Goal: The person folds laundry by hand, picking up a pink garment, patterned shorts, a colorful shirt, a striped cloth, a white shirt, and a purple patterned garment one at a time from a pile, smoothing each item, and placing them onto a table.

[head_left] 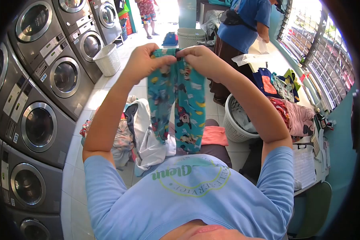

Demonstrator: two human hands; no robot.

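A pair of teal children's pants [190, 108] with a cartoon mouse print hangs in front of my chest, its two legs pointing down. My left hand [148, 64] pinches the waistband on one side, and my right hand [202, 60] grips it on the other, close to the first. Behind and below the pants, a heap of laundry [144, 136] in white, grey and patterned cloth lies to the left. A folded coral cloth [214, 136] rests on my lap, partly hidden by the pants.
Stacked front-loading machines [39, 126] line the left. A white basket [237, 124] holding cloth stands to the right, beside a table with folded clothes [298, 116] and a clipboard [305, 164]. A person in a blue shirt [244, 28] stands ahead. Another basket [107, 60] sits near the machines.
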